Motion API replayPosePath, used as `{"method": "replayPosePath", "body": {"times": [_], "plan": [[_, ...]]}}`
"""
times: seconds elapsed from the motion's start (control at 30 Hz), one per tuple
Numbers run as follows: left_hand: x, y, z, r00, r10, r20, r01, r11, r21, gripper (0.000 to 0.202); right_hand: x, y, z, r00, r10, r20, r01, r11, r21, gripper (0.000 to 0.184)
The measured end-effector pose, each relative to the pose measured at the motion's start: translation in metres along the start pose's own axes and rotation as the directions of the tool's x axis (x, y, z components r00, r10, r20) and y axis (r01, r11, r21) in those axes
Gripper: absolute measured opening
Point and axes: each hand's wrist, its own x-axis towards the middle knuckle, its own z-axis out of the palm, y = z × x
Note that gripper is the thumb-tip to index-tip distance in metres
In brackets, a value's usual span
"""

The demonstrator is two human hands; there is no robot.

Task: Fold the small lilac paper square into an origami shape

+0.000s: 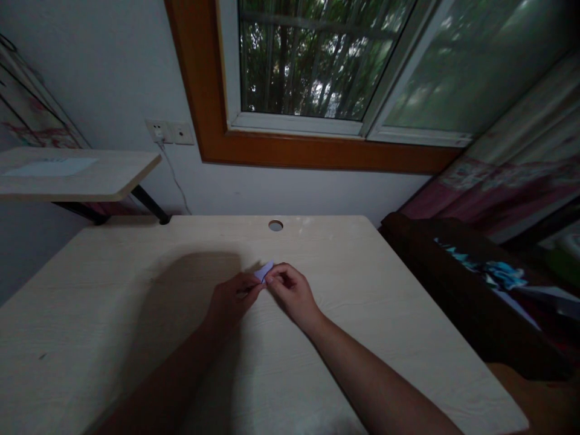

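left hand (pixel 232 297) and right hand (pixel 293 293) over a pale desk (pixel 376 326), each pinched closed on one small lavender paper (pixel 263 271); a round hole (pixel 276 226) lies beyond them.

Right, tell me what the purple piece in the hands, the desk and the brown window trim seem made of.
Purple piece: likely paper, matte; it looks thin and flat-coloured. Desk: probably wood-look laminate, slightly glossy; pale grain shows, with faint reflections. Brown window trim: wood or a lookalike, perhaps varnished; even orange-brown colour.
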Motion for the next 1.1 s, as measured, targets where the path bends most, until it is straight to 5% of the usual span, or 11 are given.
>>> {"method": "replayPosePath", "body": {"times": [0.57,1.1], "plan": [[0.0,0.0005,0.0008,0.999,-0.041,-0.015,0.041,0.998,0.052,0.012,-0.0012,0.0071,-0.0006,0.998,0.047,-0.036,-0.049,0.998,-0.033,0.025],[-0.0015,-0.0019,0.0029,0.988,-0.135,0.076,0.149,0.962,-0.228,0.024,0.0026,0.0055,0.002,0.991,0.128,-0.034,-0.124,0.986,0.11,0.03]]}}
